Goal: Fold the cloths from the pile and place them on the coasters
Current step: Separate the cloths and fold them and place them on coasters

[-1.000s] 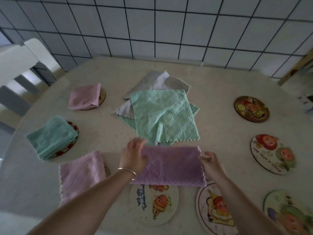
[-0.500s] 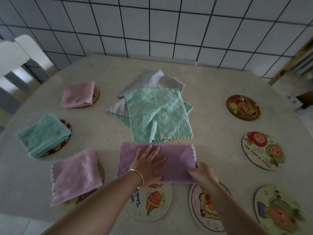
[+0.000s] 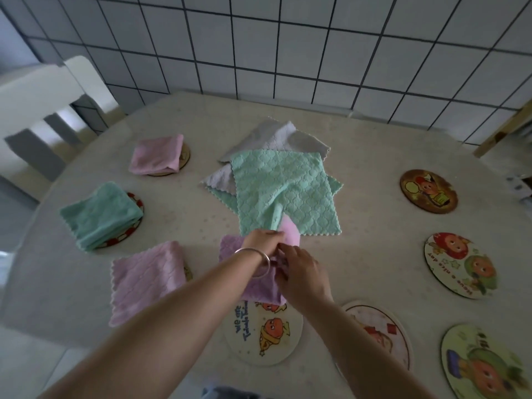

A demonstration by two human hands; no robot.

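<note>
Just nearer than the hands, a white cartoon coaster lies on the surface, its far edge under the purple cloth that both hands grasp: the left hand, with a bracelet on its wrist, pinches the raised far fold, and the right hand curls onto the cloth beside it. Left of the hands, a folded pink cloth and a folded green cloth each cover a coaster. Beyond the hands the pile of green and grey cloths touches the purple cloth's far fold.

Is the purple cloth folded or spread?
Partly folded: purple cloth is bunched narrow under both hands, left hand and right hand.
</note>
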